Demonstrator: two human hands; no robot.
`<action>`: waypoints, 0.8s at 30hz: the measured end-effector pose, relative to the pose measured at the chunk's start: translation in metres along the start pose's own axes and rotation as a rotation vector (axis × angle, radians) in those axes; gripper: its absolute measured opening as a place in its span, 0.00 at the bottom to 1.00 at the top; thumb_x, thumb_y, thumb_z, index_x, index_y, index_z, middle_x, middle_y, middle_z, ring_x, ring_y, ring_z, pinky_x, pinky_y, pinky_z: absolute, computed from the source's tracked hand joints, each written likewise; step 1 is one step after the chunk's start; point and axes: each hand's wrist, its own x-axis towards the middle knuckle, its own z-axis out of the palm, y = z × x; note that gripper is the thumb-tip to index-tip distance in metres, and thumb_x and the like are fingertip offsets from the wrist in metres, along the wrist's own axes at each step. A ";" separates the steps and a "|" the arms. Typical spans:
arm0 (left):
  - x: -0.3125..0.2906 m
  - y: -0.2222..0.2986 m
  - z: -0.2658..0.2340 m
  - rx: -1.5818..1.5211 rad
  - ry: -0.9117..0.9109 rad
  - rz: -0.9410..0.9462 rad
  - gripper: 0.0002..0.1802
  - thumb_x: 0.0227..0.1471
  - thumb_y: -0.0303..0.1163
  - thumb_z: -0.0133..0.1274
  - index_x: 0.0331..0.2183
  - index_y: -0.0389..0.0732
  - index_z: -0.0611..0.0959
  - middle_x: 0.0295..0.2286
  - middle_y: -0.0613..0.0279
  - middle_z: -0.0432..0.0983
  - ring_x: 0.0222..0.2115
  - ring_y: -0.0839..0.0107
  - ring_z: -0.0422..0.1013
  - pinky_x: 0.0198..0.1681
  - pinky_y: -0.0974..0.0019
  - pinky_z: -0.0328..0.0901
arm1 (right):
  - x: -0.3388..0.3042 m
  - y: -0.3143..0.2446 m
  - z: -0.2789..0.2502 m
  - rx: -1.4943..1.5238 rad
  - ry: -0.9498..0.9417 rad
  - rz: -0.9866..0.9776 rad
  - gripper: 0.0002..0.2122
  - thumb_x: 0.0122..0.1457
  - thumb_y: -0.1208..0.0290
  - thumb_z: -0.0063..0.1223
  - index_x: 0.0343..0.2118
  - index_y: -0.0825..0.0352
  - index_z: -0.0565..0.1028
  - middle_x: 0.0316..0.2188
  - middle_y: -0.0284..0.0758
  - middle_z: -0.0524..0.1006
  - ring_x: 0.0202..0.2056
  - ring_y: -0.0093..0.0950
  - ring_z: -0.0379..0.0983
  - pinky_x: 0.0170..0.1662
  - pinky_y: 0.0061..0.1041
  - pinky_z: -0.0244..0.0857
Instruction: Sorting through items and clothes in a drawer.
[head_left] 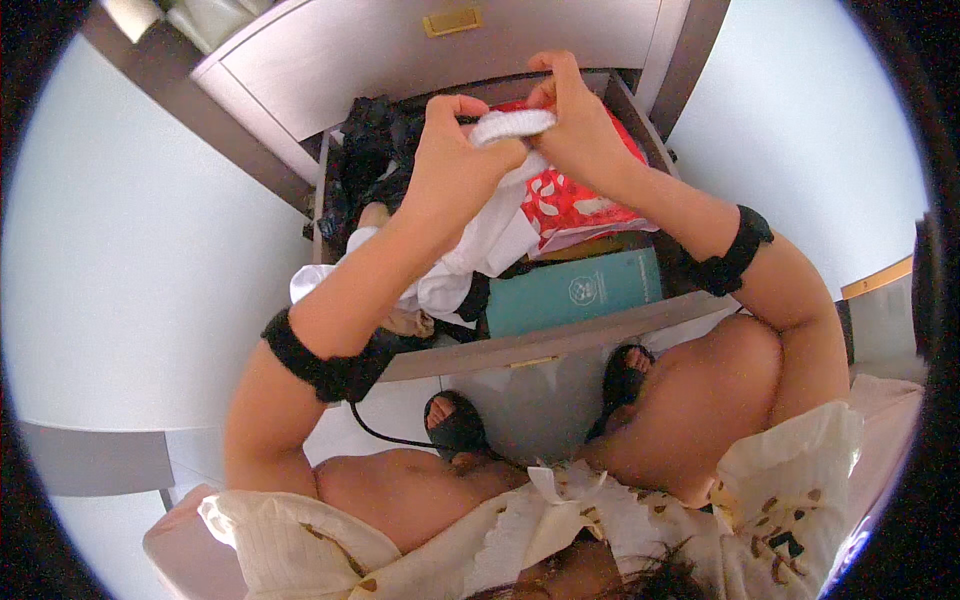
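Note:
Above the open drawer [640, 322], both hands grip a white knitted piece that looks like a sock [512, 124]. My left hand [455, 165] pinches one side of its ribbed edge between thumb and fingers. On the opposite side, my right hand [585, 130] is closed around the edge, its fingers bent. Part of the white fabric hangs below the hands. Several white pieces of cloth [445, 285] lie under my left forearm, in the drawer's left half. Next to my right wrist is a red package with a white pattern [580, 205].
A teal box [575, 293] lies along the drawer's near side. Black crumpled plastic or fabric [370, 150] fills the far left corner. Behind rises a closed drawer front with a brass-coloured handle [453, 21]. A black cable [385, 435] runs from my left armband toward my lap.

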 end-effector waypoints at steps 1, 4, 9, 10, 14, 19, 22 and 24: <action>0.002 0.007 0.001 0.264 0.093 0.111 0.26 0.33 0.27 0.55 0.38 0.34 0.65 0.32 0.55 0.68 0.31 0.69 0.65 0.33 0.72 0.61 | 0.008 -0.001 -0.003 0.020 0.021 -0.090 0.22 0.39 0.77 0.51 0.40 0.68 0.58 0.24 0.43 0.71 0.28 0.39 0.70 0.32 0.32 0.63; 0.011 0.039 -0.003 0.521 0.295 0.271 0.29 0.29 0.32 0.58 0.35 0.32 0.65 0.27 0.49 0.69 0.28 0.63 0.68 0.32 0.67 0.63 | 0.021 -0.032 -0.004 0.013 0.084 -0.151 0.24 0.40 0.83 0.49 0.43 0.65 0.58 0.29 0.40 0.71 0.29 0.28 0.68 0.31 0.22 0.61; 0.035 0.053 -0.026 0.717 0.500 0.309 0.27 0.31 0.33 0.56 0.36 0.34 0.64 0.29 0.40 0.70 0.34 0.49 0.68 0.38 0.60 0.62 | 0.041 -0.075 0.010 0.600 0.116 0.064 0.19 0.37 0.80 0.49 0.37 0.71 0.63 0.26 0.47 0.70 0.29 0.37 0.68 0.34 0.31 0.62; 0.029 0.060 -0.028 0.733 0.515 0.353 0.25 0.34 0.29 0.53 0.36 0.34 0.63 0.28 0.41 0.71 0.32 0.50 0.69 0.36 0.61 0.63 | 0.033 -0.094 0.010 0.739 -0.005 0.115 0.20 0.37 0.80 0.50 0.38 0.70 0.63 0.26 0.47 0.70 0.30 0.40 0.68 0.35 0.32 0.63; 0.012 0.069 -0.025 0.708 0.506 0.348 0.22 0.34 0.31 0.56 0.34 0.36 0.68 0.23 0.54 0.72 0.25 0.68 0.70 0.27 0.69 0.64 | 0.015 -0.091 -0.012 0.483 0.007 -0.051 0.24 0.43 0.75 0.51 0.45 0.72 0.59 0.37 0.43 0.65 0.36 0.32 0.64 0.33 0.27 0.61; -0.025 0.076 0.000 0.530 0.409 0.598 0.20 0.37 0.23 0.51 0.36 0.35 0.64 0.28 0.49 0.71 0.30 0.62 0.69 0.32 0.66 0.63 | -0.025 -0.139 -0.070 0.118 -0.019 -0.134 0.25 0.42 0.69 0.56 0.43 0.70 0.59 0.32 0.47 0.68 0.35 0.32 0.66 0.37 0.25 0.60; -0.038 0.086 0.034 0.039 0.247 0.568 0.18 0.40 0.16 0.43 0.38 0.36 0.64 0.34 0.51 0.69 0.34 0.64 0.68 0.36 0.68 0.63 | -0.014 -0.113 -0.070 0.011 0.369 -0.535 0.19 0.49 0.66 0.49 0.41 0.70 0.62 0.30 0.46 0.69 0.34 0.35 0.66 0.38 0.28 0.59; -0.024 0.078 0.039 -0.251 0.029 0.355 0.20 0.42 0.17 0.42 0.42 0.32 0.65 0.36 0.52 0.69 0.35 0.63 0.68 0.39 0.66 0.64 | 0.010 -0.073 -0.068 -0.190 0.505 -0.588 0.24 0.37 0.79 0.52 0.42 0.62 0.62 0.26 0.42 0.69 0.27 0.40 0.67 0.30 0.30 0.61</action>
